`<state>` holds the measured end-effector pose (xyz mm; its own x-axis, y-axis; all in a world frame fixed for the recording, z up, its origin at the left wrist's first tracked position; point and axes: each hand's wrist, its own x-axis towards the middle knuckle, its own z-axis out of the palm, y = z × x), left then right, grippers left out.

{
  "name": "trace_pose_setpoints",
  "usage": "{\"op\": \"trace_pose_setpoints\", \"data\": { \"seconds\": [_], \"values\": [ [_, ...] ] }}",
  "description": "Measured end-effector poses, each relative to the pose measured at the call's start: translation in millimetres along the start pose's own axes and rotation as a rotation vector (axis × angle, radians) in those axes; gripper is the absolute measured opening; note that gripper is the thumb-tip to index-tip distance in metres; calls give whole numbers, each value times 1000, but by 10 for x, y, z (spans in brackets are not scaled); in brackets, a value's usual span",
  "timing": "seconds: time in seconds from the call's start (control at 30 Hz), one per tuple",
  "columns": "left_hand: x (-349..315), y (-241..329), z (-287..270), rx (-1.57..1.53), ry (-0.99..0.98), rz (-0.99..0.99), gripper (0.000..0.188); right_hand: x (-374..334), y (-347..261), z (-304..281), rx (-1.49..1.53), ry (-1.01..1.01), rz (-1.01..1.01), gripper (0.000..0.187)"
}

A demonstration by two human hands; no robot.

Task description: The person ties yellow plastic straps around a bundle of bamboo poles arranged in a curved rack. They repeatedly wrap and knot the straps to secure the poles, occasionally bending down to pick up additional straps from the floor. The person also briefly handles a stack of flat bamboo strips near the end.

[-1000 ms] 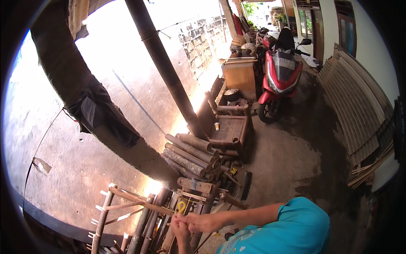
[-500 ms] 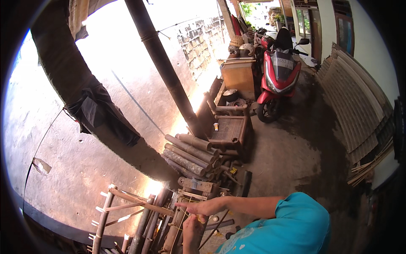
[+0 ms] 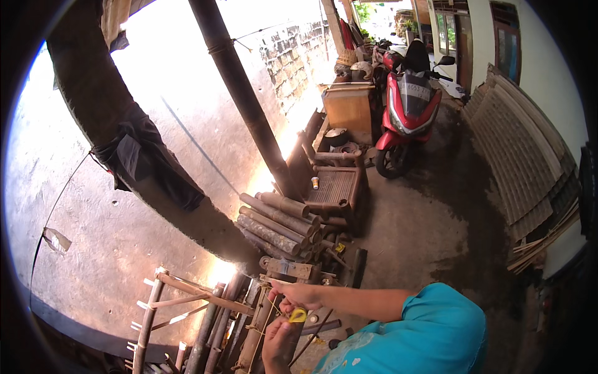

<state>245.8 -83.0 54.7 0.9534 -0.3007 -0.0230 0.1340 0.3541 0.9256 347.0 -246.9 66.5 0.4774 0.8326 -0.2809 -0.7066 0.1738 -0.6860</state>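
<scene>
My left hand [image 3: 280, 341], low in the picture, is closed on a small yellow looped thing [image 3: 298, 315] with a dark middle; its kind is unclear. Just above and touching close by, my right hand [image 3: 300, 295] has curled fingers and a forefinger reaching left. What it pinches, if anything, is hidden. A thin yellowish strip [image 3: 272, 303] runs down beside the fingers. Both hands are over a bamboo pole [image 3: 254, 333] among other upright poles. Beyond the fingertips is a short wooden block [image 3: 288, 268].
A bamboo frame with pegs [image 3: 149, 311] stands at left; stacked bamboo lengths [image 3: 274, 227] lie ahead. Behind them is a bamboo chair [image 3: 336, 187] with a small cup [image 3: 315, 182]. A red motorbike [image 3: 408, 112] is parked farther off. Corrugated sheets [image 3: 520, 156] lean against the right wall.
My right hand has gone from stretched-out fingers to a curled grip and shifted slightly. The yellow looped thing shows more fully now. The whole view has shifted slightly.
</scene>
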Motion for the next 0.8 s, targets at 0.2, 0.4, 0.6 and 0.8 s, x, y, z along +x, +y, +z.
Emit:
{"op": "trace_pose_setpoints", "data": {
  "seconds": [0.2, 0.4, 0.6, 0.8],
  "values": [
    [117, -93, -154, 220, 208, -108, 33, -298, -343, 309, -620, -195, -60, 70],
    [250, -265, -206, 335, 478, 164, 26, -179, -207, 388, -656, -195, -202, 66],
    [373, -239, -653, 550, 621, 174, 27, -210, 18, 327, -1771, 487, -702, 44],
    [415, 357, -1160, -615, 684, 158, 62, -495, 208, -92, -1292, 422, -461, 45]
  ]
}}
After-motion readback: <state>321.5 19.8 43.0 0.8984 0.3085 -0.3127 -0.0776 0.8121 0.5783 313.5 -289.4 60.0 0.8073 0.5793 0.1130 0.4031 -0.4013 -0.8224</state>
